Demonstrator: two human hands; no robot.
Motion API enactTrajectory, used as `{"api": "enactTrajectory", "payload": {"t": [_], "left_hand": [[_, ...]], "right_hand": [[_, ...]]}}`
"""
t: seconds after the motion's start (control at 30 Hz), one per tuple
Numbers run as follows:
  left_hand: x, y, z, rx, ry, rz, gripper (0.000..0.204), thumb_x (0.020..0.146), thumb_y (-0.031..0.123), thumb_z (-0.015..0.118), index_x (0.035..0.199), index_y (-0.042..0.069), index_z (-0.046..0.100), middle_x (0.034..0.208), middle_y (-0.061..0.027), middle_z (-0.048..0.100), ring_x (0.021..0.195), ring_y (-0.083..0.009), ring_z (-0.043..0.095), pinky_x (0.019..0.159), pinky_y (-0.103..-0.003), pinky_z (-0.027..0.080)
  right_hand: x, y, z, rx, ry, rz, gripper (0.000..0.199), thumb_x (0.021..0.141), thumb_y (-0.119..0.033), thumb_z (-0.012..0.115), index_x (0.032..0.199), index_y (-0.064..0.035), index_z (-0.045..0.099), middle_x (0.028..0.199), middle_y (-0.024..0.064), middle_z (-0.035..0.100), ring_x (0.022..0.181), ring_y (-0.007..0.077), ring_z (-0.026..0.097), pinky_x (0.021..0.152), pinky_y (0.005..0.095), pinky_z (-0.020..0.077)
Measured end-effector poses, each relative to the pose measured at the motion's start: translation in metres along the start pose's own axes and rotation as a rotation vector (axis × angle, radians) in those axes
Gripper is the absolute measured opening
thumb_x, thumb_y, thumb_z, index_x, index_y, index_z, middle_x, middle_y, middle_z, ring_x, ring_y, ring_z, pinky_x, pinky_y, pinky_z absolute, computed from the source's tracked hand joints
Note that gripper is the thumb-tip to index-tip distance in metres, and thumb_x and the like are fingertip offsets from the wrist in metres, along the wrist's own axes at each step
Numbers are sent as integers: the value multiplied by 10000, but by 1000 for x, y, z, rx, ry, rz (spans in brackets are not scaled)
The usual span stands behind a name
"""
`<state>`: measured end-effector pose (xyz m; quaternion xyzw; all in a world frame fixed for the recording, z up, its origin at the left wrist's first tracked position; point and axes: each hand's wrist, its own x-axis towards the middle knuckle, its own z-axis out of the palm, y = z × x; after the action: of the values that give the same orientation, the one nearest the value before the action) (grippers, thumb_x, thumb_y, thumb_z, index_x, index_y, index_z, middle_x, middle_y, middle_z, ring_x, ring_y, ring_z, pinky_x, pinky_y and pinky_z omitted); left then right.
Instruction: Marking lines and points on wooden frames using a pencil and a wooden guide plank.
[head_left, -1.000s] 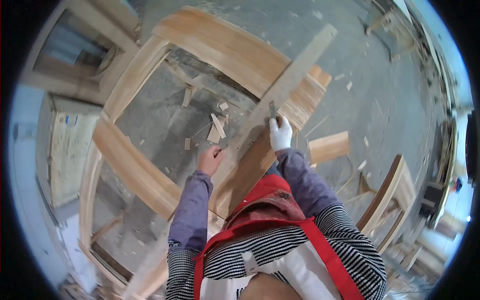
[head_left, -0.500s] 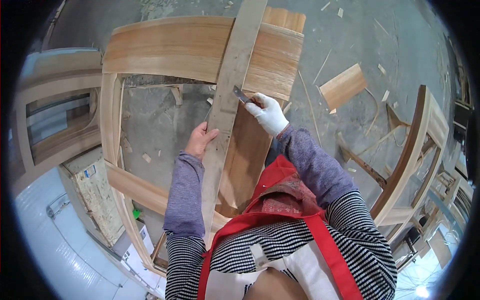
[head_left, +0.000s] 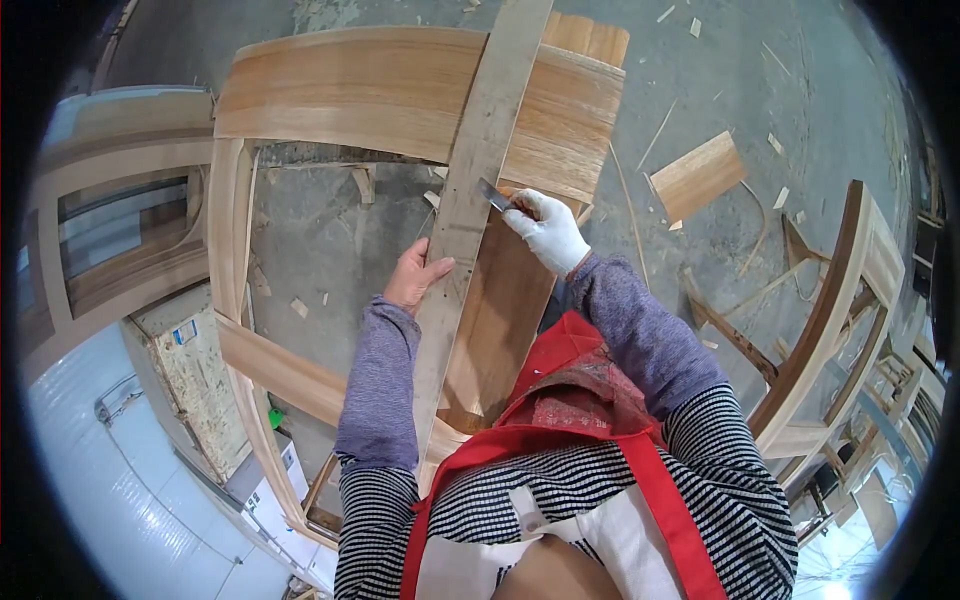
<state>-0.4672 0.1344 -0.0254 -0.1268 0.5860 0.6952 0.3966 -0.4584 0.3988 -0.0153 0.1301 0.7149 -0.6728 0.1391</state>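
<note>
A long, pale, straight wooden board (head_left: 482, 140) lies slantwise across a reddish-brown wooden frame (head_left: 345, 92). My bare left hand (head_left: 417, 277) grips the board's left edge, thumb on top and the other fingers partly hidden at the edge. In a white glove, my right hand (head_left: 553, 238) is closed around a knife (head_left: 493, 195) with a short, flat, dark blade. The blade reaches over the board's right edge; whether it touches the wood I cannot tell. Beneath the board, a wide brown panel (head_left: 497, 315) runs down toward my red apron.
On the grey floor (head_left: 690, 90) lie wood slivers and a rectangular wood offcut (head_left: 698, 177). A second wooden frame (head_left: 812, 320) stands at the right. Further frames (head_left: 130, 230) stand at the left, near a worn pale box (head_left: 200, 375).
The whole scene has shifted slightly to the right in the picture. Both hands keep about the same places along the board, the knife still in the right one.
</note>
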Motion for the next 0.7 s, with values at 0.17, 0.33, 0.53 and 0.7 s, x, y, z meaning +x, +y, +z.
{"api": "enactTrajectory", "payload": {"t": [0.17, 0.33, 0.53, 0.7], "left_hand": [[2, -1, 2, -10, -8, 21, 408, 864, 52, 715, 1239, 9, 559, 1175, -48, 661, 1049, -125, 618, 937, -287, 493], [5, -8, 0, 10, 6, 30, 388, 871, 48, 706, 1229, 5, 562, 1172, -50, 662, 1047, -124, 618, 938, -292, 493], [5, -4, -5, 105, 14, 5, 423, 836, 76, 752, 1208, 5, 564, 1116, -51, 673, 998, -134, 631, 901, -298, 503], [11, 49, 9, 964, 110, 11, 574, 732, 161, 838, 1212, 15, 559, 1151, -88, 650, 1059, -198, 622, 919, -338, 497]], "right_hand": [[-1, -2, -1, -21, -9, -3, 321, 912, -152, 643, 1200, -10, 633, 965, 107, 704, 894, 150, 647, 832, 301, 506], [1, 4, 3, -56, 20, -75, 332, 911, -154, 644, 1209, -8, 627, 959, 116, 705, 900, 163, 657, 833, 307, 512], [5, 0, 3, -43, 27, -68, 300, 900, -167, 661, 1142, 10, 645, 959, 106, 697, 892, 164, 649, 819, 299, 510], [13, -15, -14, -11, 132, 2, 252, 900, -166, 672, 1052, 34, 663, 901, 43, 684, 840, 94, 599, 775, 270, 496]]}}
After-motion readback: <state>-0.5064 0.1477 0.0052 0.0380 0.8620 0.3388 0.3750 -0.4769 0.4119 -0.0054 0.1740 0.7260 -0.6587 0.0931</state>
